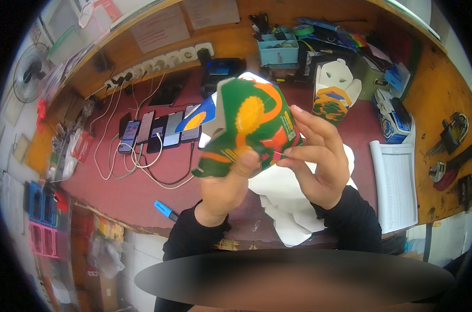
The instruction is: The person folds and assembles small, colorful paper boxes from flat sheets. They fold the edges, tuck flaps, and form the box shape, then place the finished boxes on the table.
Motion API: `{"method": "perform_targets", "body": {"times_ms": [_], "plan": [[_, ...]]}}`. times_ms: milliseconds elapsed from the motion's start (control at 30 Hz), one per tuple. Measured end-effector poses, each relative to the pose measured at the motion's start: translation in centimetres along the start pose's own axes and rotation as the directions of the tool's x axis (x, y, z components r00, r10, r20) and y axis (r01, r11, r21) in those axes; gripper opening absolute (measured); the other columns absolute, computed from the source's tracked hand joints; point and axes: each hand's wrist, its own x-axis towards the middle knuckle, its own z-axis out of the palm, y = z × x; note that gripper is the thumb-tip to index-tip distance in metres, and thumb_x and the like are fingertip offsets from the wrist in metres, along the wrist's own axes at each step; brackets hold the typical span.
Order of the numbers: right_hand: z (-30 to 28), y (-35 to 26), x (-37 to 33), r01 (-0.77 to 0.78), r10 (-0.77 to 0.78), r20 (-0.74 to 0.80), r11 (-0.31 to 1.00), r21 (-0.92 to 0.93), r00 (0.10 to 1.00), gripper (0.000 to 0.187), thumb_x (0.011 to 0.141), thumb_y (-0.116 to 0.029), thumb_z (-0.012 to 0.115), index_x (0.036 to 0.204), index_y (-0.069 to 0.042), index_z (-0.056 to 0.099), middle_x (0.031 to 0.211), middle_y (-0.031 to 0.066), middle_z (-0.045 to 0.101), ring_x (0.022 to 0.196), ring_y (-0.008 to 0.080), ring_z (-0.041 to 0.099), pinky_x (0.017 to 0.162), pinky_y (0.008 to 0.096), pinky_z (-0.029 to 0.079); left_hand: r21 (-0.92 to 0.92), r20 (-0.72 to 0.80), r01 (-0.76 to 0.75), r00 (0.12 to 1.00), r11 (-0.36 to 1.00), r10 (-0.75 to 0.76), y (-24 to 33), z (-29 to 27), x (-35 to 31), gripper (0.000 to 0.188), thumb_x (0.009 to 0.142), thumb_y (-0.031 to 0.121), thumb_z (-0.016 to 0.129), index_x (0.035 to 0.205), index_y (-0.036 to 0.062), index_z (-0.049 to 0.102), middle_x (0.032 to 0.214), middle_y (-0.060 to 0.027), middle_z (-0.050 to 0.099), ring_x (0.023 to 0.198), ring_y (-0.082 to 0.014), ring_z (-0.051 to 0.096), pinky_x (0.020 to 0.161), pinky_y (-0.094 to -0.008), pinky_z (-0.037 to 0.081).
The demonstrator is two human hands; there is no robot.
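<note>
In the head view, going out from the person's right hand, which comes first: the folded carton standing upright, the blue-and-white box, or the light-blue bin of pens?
From the right hand:
1. Folded carton, just above it.
2. Blue-and-white box, off to the right.
3. Light-blue bin, farthest, at the back of the desk.

The box point(246, 127) held up in both hands is thin cardboard. Its green and orange outside is smooth and a bit shiny, and the inside of its flaps is plain white and dull. Under the right hand point(319, 161) lies a pile of flat white card point(288, 208) with a matt face. Just past that hand stands another folded card box point(335, 96) of the same kind. Below the left hand point(225, 190) the table top point(137, 192) looks dark red, dull and worn, with a rough chipped edge. The wall behind it point(236, 39) is orange-brown wood. Left of the left hand, the phones point(152, 132) have glossy glass faces, and the white cables point(142, 161) look like smooth plastic.
</note>
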Motion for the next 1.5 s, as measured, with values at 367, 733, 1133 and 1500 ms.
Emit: {"method": "perform_targets", "body": {"times_ms": [367,733,1133,1500], "plan": [[-0.9,-0.7,0.4,-0.385,0.396,-0.067,0.912,0.139,0.916,0.098,0.071,-0.007,0.092,0.154,-0.007,0.04,0.142,0.0154,0.051,0.096,0.0173,0.063,0.075,0.0285,0.056,0.53,0.09,0.194,0.955,0.825,-0.282,0.7,-1.1,1.1,0.052,0.088,0.005,0.082,0.135,-0.0017,0.059,0.124,-0.0074,0.07,0.111,-0.0152,0.065,0.095,-0.0308,0.053],[-1.9,0.3,0.9,-0.297,0.306,-0.033,0.941,0.164,0.952,0.022,0.081,-0.012,0.088,0.088,-0.003,0.069,0.085,0.0048,0.063,0.074,0.0136,0.059,0.062,0.0269,0.045,0.549,0.134,0.21,0.934,0.809,-0.332,3.3,-2.2,3.0,0.042,0.087,0.017,0.084,0.122,-0.0018,0.069,0.108,-0.0068,0.075,0.094,-0.0118,0.068,0.084,-0.0278,0.055],[-0.5,-0.6,0.5,0.04,-0.026,0.102,0.99,-0.136,0.994,0.053,0.075,0.006,0.072,0.126,-0.007,0.075,0.146,0.018,0.054,0.075,0.0201,0.053,0.071,0.0308,0.049,0.568,0.045,0.105,0.986,0.816,-0.159,4.4,-1.4,1.9,0.029,0.085,0.008,0.079,0.111,-0.0016,0.072,0.098,-0.0058,0.075,0.086,-0.0101,0.066,0.079,-0.0262,0.053],[-2.3,-1.4,1.5,-0.373,0.26,0.445,0.909,0.188,0.857,0.014,0.086,-0.004,0.078,0.098,-0.003,0.071,0.14,0.0184,0.049,0.103,0.0204,0.064,0.08,0.0319,0.057,0.67,0.199,0.129,0.917,0.731,-0.345,5.1,-1.3,1.4,0.024,0.086,0.009,0.079,0.107,-0.0012,0.072,0.094,-0.0065,0.074,0.084,-0.0105,0.066,0.076,-0.0261,0.052]]}}
